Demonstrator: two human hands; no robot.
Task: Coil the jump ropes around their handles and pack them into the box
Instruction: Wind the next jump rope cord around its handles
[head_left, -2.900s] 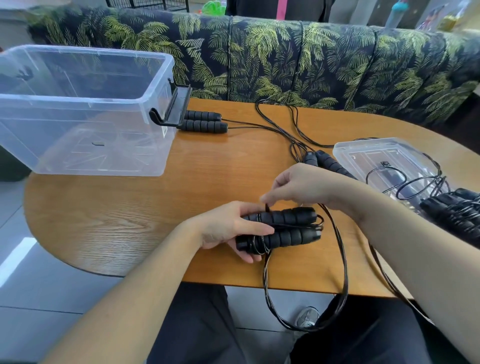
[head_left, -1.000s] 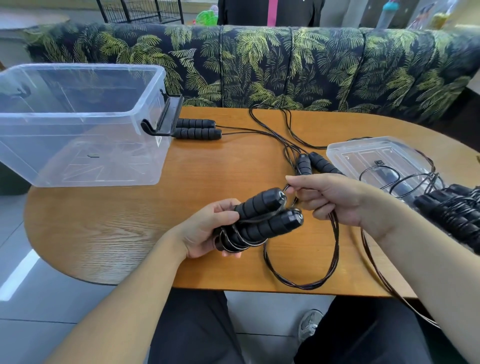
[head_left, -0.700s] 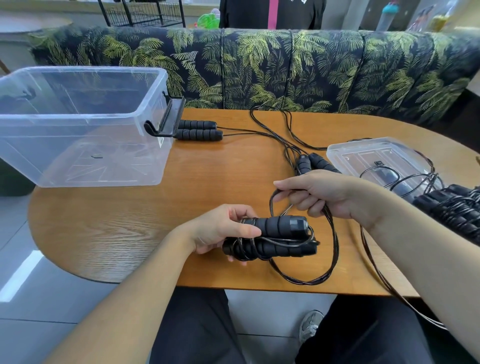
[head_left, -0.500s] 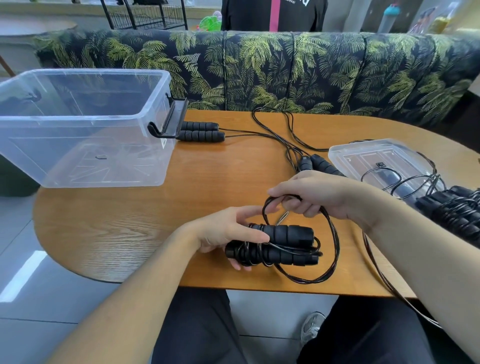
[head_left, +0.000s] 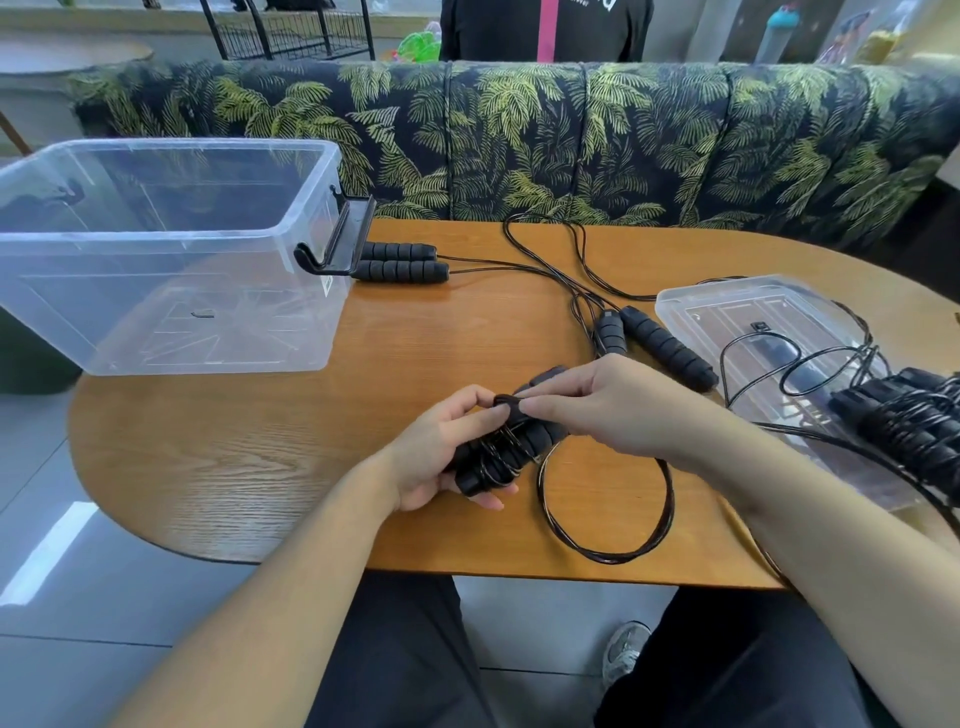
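My left hand (head_left: 441, 452) grips a pair of black foam jump rope handles (head_left: 511, 449) held together, with several turns of black cord around them. My right hand (head_left: 608, 402) pinches the cord at the top of the handles, fingertips touching the left thumb. A loose loop of the same cord (head_left: 608, 519) lies on the table below my right wrist. The clear plastic box (head_left: 171, 332) stands open at the far left. Two more pairs of handles lie loose: one pair (head_left: 402, 262) beside the box latch, another pair (head_left: 654, 343) near the table's middle.
A clear lid (head_left: 727, 306) lies at the right with cord across it. A coiled black rope bundle (head_left: 914, 426) sits at the right edge. The wooden table (head_left: 234, 457) is oval, its front edge near my knees. A palm-print sofa (head_left: 571, 135) runs behind.
The handles have tilted up again and my right hand has come onto them with the cord. The hanging loop has shrunk and now lies on the table instead of dangling below the edge.
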